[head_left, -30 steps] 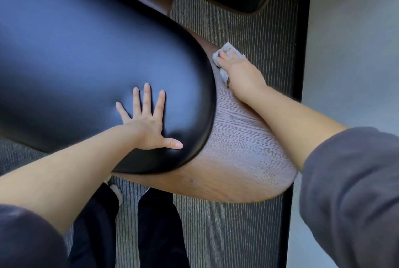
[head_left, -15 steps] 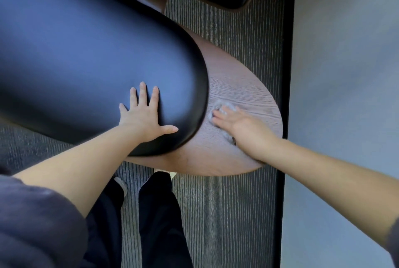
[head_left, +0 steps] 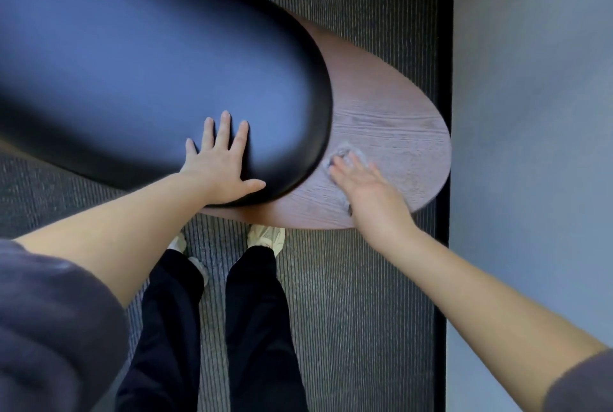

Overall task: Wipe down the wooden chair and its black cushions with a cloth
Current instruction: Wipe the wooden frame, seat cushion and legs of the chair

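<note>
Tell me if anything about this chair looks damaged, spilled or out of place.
Nothing stands out. The black cushion is smooth under the flat left hand, the wooden shell shows only grain, and the right hand presses the cloth on it; the cloth is blurred.

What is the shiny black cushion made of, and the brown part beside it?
The black cushion looks like smooth leather or vinyl: soft sheen, no weave. The brown panel looks like matte wood or veneer: grain lines show.
</note>
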{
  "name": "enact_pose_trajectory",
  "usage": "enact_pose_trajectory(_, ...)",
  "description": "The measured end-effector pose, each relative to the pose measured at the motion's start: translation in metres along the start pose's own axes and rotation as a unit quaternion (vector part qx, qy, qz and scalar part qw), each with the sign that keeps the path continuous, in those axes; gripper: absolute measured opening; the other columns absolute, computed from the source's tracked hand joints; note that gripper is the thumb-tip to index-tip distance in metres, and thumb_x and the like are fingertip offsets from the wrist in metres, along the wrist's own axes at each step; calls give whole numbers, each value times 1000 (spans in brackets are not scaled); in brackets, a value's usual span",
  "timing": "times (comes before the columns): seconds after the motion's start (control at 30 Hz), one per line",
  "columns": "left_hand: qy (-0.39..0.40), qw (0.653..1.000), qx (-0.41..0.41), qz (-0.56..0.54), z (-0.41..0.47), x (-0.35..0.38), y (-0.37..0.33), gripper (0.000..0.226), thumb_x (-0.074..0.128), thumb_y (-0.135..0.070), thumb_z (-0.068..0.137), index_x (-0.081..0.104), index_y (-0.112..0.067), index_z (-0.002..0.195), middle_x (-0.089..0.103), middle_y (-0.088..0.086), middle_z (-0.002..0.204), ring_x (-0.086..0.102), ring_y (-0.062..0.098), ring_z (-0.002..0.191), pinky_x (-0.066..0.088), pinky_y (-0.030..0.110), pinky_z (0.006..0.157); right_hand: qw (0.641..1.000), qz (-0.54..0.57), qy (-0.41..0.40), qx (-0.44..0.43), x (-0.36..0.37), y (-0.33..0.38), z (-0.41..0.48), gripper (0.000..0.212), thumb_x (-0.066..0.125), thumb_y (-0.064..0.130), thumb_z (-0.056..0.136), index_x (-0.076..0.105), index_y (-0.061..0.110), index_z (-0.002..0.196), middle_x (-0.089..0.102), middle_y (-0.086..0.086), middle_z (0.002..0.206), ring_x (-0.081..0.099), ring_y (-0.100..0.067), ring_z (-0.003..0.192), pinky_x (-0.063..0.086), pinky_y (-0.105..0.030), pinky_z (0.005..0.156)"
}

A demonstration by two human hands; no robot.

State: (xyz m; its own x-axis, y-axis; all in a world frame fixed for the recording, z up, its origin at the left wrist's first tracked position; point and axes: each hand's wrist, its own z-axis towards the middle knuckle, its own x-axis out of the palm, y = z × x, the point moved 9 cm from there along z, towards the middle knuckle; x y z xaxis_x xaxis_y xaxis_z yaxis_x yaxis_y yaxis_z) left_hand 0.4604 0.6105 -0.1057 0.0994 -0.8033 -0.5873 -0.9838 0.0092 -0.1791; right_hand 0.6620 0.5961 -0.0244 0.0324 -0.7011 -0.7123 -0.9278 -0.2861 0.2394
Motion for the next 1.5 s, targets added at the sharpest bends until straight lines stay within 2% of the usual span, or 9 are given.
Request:
enact_pose_trajectory(0.13, -12, 1000, 5, -1, 0, 2, 2, 106, 48, -69, 86, -20, -22, 153, -26, 9, 160, -19, 36, 148, 6, 60, 117, 999, 5, -17, 28, 17, 8, -6, 64, 21, 8, 90, 21, 13, 154, 11, -4, 163, 3, -20, 150, -5, -35, 119)
enact_pose_trajectory(0.27, -22, 1000, 10, -8, -1, 3, 3, 104, 50, -67, 87, -18, -23, 153, -25, 8, 160, -18, 34, 148, 6, 59, 117, 998, -9, 3, -57, 54, 59, -6, 62, 17, 22, 88, 52, 6, 137, 49, -11, 145, 38, -30, 140, 21, -42, 117)
enact_pose_trajectory(0.4, -10, 1000, 9, -28, -4, 4, 6, 104, 57, -58, 87, -15, -24, 154, -25, 6, 160, -19, 31, 148, 5, 58, 118, 996, -20, 23, -84, 61, 63, -12, 80, -1, 27, 80, 40, 5, 144, 36, -11, 153, 26, -31, 145, 4, -38, 118)
enact_pose_trajectory(0.73, 28, 996, -28, -81, -15, 11, -8, 106, 61, -54, 86, -14, -22, 154, -26, 12, 159, -19, 35, 148, 7, 59, 117, 995, -82, -41, -33, 4, -34, -59, 62, 23, 12, 83, 52, 4, 136, 49, -14, 144, 42, -32, 136, 22, -47, 113)
enact_pose_trajectory(0.93, 60, 992, -21, -105, -22, 11, -10, 104, 62, -50, 88, -13, -22, 154, -26, 13, 159, -19, 35, 148, 11, 59, 117, 992, -80, -96, -7, -35, -70, -56, 53, 61, -5, 86, 50, 0, 137, 46, -19, 145, 39, -36, 137, 24, -48, 115)
enact_pose_trajectory(1.27, 52, 995, -43, -68, -8, 8, -18, 113, 49, -75, 82, -22, -20, 152, -31, 18, 156, -22, 39, 146, 5, 63, 116, 991, -75, -104, 49, -76, -107, 33, 55, 43, -2, 94, 36, 6, 148, 28, -10, 158, 21, -27, 147, 15, -39, 119)
enact_pose_trajectory(1.37, 42, 994, -66, -83, 7, 4, -22, 123, 43, -86, 73, -25, -19, 150, -33, 18, 155, -26, 41, 144, 0, 66, 114, 992, 45, -114, -13, -76, -109, 76, 35, 44, -6, 90, 54, 16, 116, 63, 2, 111, 62, -13, 100, 41, -14, 84)
enact_pose_trajectory(1.43, 37, 993, -78, -84, 16, 2, -21, 127, 40, -90, 69, -28, -20, 149, -35, 17, 154, -29, 40, 143, -2, 69, 113, 974, 142, -170, -48, -83, -116, 104, 20, 40, -9, 89, 42, 7, 101, 55, 13, 68, 48, -4, 50, 28, -18, 46)
enact_pose_trajectory(1.5, 37, 993, -79, -75, 21, 3, -18, 129, 38, -92, 67, -30, -20, 148, -39, 15, 153, -31, 39, 142, -3, 70, 112, 969, 142, -181, -95, -82, -106, 122, 24, 39, -13, 91, 40, 9, 100, 52, 21, 72, 40, 3, 49, 26, -21, 43)
